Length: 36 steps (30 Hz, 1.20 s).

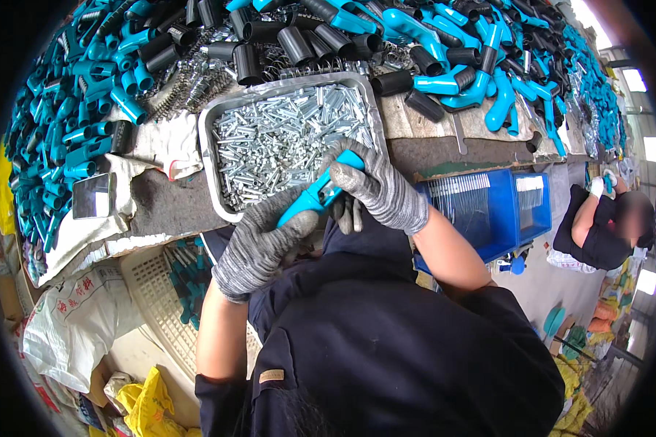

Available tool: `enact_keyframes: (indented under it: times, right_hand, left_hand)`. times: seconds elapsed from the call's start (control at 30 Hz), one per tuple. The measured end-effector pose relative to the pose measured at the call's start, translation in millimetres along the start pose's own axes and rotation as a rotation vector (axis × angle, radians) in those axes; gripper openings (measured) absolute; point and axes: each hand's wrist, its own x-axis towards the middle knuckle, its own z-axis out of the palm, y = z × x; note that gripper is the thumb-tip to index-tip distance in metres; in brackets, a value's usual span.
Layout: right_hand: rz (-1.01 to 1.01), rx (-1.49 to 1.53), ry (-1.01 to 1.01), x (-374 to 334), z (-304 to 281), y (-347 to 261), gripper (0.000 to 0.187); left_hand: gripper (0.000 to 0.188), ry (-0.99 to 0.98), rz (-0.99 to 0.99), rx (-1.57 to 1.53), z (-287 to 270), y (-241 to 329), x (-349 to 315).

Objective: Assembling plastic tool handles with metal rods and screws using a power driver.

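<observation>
Both my hands wear grey knitted gloves and meet in front of my body, over the near edge of the bench. Between them is a turquoise plastic handle-shaped part (310, 203), tilted up to the right. My left hand (256, 246) is closed round its lower end. Higher up, my right hand (377, 188) grips the other end, thumb pressed on it; its lower fingers hang beneath. Just beyond stands a metal tray (206, 155), heaped with small silvery metal pins (288, 138). Whether a pin sits in the part is hidden by my fingers.
Turquoise parts (58, 138) pile up at left and far right, with black tubes (295, 45) and springs (184, 91) behind the tray. A phone (92, 195) lies at left. Blue bins (497, 211) hang at right; a crate (147, 280) stands below. Another person (598, 226) works far right.
</observation>
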Motion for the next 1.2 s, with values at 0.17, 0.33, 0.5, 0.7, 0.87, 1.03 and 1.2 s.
enact_keyframes:
  times: [0.17, 0.33, 0.5, 0.7, 0.87, 1.03, 1.2]
  right_hand:
    - [-0.704, -1.045, 0.308, 47, -31, -4, 0.029]
    - [-0.33, -1.467, 0.238, 63, -20, -20, 0.025]
    - [-0.562, -1.467, 0.374, 58, -18, -17, 0.021]
    - [-0.711, -0.405, 0.22, 41, 27, -19, 0.01]
    - [-0.863, -0.672, 0.404, 48, 32, -12, 0.013]
    - [-1.113, -1.274, 0.607, 43, 38, -10, 0.014]
    - [-0.834, -0.71, 0.517, 43, 44, -11, 0.01]
  left_hand:
    - [0.043, 0.349, 0.168, -0.177, -11, -21, 3]
    - [0.035, 0.388, 0.173, -0.165, -24, -24, 3]
    - [0.032, 0.422, 0.172, -0.174, -22, -19, 2]
    - [0.042, 0.358, 0.204, -0.162, -14, -14, 6]
    - [0.04, 0.34, 0.216, -0.146, -13, -11, 5]
    - [0.039, 0.428, 0.213, -0.112, -6, -15, 8]
    - [0.045, 0.581, 0.461, 0.039, 7, -21, 13]
